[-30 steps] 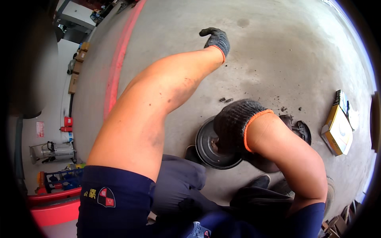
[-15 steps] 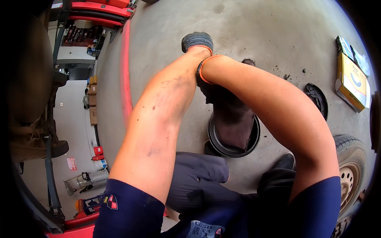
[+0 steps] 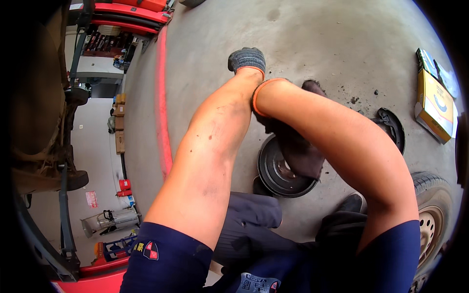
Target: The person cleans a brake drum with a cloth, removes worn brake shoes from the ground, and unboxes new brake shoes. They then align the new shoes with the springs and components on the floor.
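My left hand [image 3: 246, 58] wears a grey knit glove and is raised high over the concrete floor, its back toward me; the fingers are hidden. My right forearm crosses against the left wrist. My right hand [image 3: 293, 144], in a dark soiled glove with an orange cuff, bends downward at the wrist and hangs in front of a black brake drum [image 3: 273, 176] lying on the floor. Whether either hand grips anything is not visible.
A curved brake part [image 3: 393, 127] and dark grit lie to the right of the drum. Yellow boxes [image 3: 432, 105] sit at far right, and a wheel with a tyre [image 3: 430, 215] at lower right. A raised vehicle's underside [image 3: 39, 107] and a red lift [image 3: 122, 14] are on the left. My knees [image 3: 249, 215] are below.
My right hand has risen from the brake drum and the forearm has crossed against my left wrist. The view has shifted, bringing the yellow boxes and the wheel closer.
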{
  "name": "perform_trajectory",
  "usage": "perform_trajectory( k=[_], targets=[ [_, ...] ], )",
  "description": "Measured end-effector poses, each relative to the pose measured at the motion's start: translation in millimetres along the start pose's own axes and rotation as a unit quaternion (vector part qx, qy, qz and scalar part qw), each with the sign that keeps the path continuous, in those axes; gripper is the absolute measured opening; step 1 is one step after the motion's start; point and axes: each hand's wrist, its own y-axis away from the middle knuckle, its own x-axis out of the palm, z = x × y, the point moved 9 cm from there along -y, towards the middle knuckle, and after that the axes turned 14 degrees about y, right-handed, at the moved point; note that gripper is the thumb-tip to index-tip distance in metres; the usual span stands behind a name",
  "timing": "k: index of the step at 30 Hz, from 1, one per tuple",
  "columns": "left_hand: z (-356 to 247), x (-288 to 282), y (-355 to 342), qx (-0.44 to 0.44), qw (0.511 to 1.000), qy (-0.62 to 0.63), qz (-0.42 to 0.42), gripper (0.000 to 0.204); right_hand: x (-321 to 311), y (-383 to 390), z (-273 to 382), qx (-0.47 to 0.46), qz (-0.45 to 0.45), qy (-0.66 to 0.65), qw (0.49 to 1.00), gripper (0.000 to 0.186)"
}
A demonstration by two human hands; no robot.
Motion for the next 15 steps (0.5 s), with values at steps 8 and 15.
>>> perform_trajectory(
  k=[8, 15],
  targets=[
    [-17, 32, 15, 0.135, 0.940, -0.306, 0.060, 0.032, -50, 59, 60, -0.076, 0.015, -0.013, 0.997, 0.031],
    [-9, 101, 67, 0.174, 0.936, -0.251, 0.178, 0.033, 38, 38, 45, -0.012, 0.198, 0.034, 0.980, 0.031]
  ],
)
